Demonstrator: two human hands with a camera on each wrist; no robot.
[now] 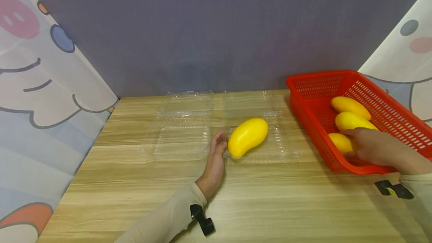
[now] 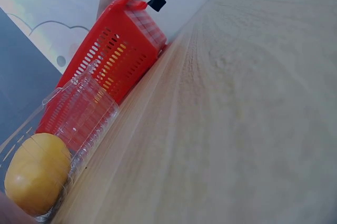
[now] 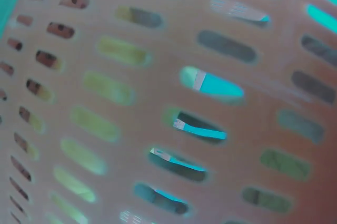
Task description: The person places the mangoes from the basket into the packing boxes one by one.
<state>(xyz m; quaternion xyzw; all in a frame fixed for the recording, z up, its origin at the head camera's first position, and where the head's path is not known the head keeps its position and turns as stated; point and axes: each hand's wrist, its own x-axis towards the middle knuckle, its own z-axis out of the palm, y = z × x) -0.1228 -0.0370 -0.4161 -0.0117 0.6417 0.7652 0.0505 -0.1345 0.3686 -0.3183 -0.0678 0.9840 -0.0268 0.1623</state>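
Observation:
A yellow mango (image 1: 248, 137) lies in the near half of the right-hand clear plastic clamshell box (image 1: 278, 143), whose lid is folded back. My left hand (image 1: 214, 164) touches the left edge of this box with its fingertips, beside the mango. In the left wrist view, the mango (image 2: 38, 174) shows in the box at lower left. Over the red basket (image 1: 332, 162), my right hand (image 1: 372, 147) reaches in and grips the nearest mango (image 1: 341, 142), which is partly hidden. The right wrist view shows only the slotted basket wall (image 3: 174, 97), blurred.
Two more mangoes, one farther back (image 1: 351, 107) and one in the middle (image 1: 354, 121), lie in the basket. Another open clear clamshell box (image 1: 183, 140) stands left of the first. A grey wall panel (image 1: 202, 33) borders the wooden table (image 1: 253, 201) at the back.

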